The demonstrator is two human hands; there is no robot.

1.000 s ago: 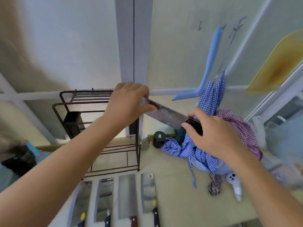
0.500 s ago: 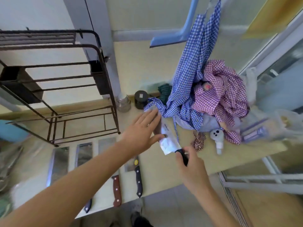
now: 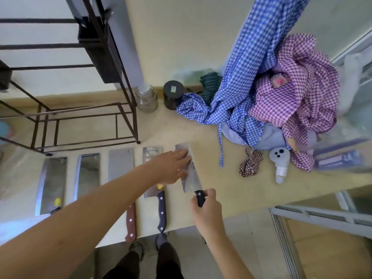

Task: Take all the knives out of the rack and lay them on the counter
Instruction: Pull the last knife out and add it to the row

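A black-handled cleaver lies flat on the beige counter, rightmost in a row of several cleavers. My right hand grips its handle near the counter's front edge. My left hand rests flat, fingers spread, on its blade. Left of it lie a dark-handled cleaver, a brown-handled one and two more. The dark metal rack stands behind the row at the back left; I see no knives in the part that shows.
A glass jar and a black jar stand by the wall. Blue checked cloth and purple checked cloth pile up at the right, with a small white spray bottle and a scrunchie beside them.
The cleaver came down from in front of the rack to the counter and now lies flat at the right end of the row. Both hands came down with it.
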